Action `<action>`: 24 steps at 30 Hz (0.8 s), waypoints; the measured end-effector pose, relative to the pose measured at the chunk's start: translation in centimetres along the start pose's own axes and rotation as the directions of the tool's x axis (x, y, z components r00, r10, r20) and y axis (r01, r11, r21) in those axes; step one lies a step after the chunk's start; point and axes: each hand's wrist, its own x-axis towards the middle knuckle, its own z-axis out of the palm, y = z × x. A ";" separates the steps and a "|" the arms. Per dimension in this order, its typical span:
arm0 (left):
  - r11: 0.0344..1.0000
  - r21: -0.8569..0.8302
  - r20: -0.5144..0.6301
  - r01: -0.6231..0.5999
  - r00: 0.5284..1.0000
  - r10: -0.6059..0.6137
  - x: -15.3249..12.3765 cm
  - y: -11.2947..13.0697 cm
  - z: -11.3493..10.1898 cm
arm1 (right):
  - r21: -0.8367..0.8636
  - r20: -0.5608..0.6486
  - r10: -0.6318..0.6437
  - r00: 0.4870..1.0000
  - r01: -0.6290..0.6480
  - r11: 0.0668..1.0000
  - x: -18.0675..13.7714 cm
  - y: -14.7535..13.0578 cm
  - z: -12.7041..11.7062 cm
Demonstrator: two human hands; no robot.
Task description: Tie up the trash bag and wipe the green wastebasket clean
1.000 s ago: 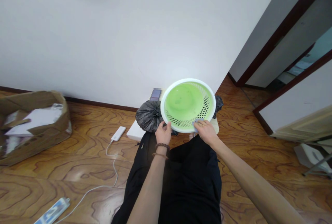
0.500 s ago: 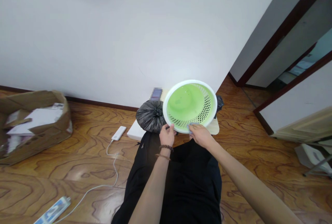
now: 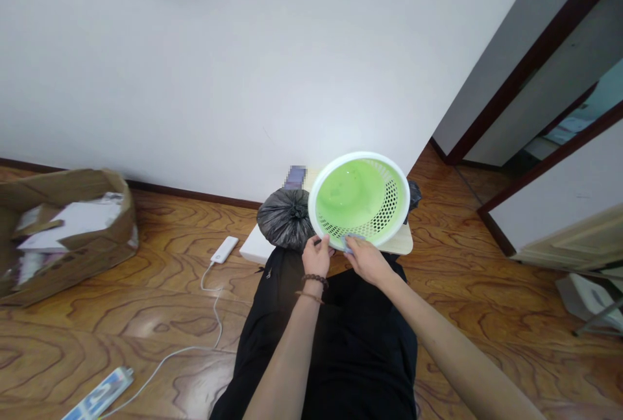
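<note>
A round green plastic basket with a white rim and perforated sides is tilted toward me above a small wooden stool or table. My left hand is closed on the near-left part of its rim, thumb on top. My right hand presses a small bluish-grey cloth against the near rim, fingers closed over it. Beside the basket on the left sits a knotted black plastic bag. Another dark bag shows partly behind the basket on the right.
On the left floor stands an open cardboard box with papers inside. A white power bank trails a cable toward a power strip. A white box lies under the black bag. The wall rises behind; a doorway is at right.
My right hand has slid left along the near rim with the cloth, coming closer to my left hand. The left hand keeps its hold on the basket.
</note>
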 end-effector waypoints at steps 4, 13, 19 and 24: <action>0.999 -0.050 0.067 0.012 0.998 -0.008 0.3 -0.5 0.0 | -0.151 0.020 0.025 0.999 -0.022 0.988 -0.8 1.9 -0.9; 1.000 -0.023 0.088 -0.013 0.996 0.015 0.2 -1.1 0.4 | -0.090 -0.029 0.177 0.984 -0.179 0.980 -1.1 0.9 0.0; 0.999 -0.054 0.081 0.006 0.997 -0.001 0.6 -0.9 0.1 | -0.059 -0.039 0.044 0.998 -0.046 0.997 -0.4 -0.3 0.4; 0.991 -0.126 0.066 0.049 0.997 -0.041 0.3 -0.5 0.5 | -0.239 -0.086 0.099 0.991 -0.117 0.964 -1.6 3.0 -1.1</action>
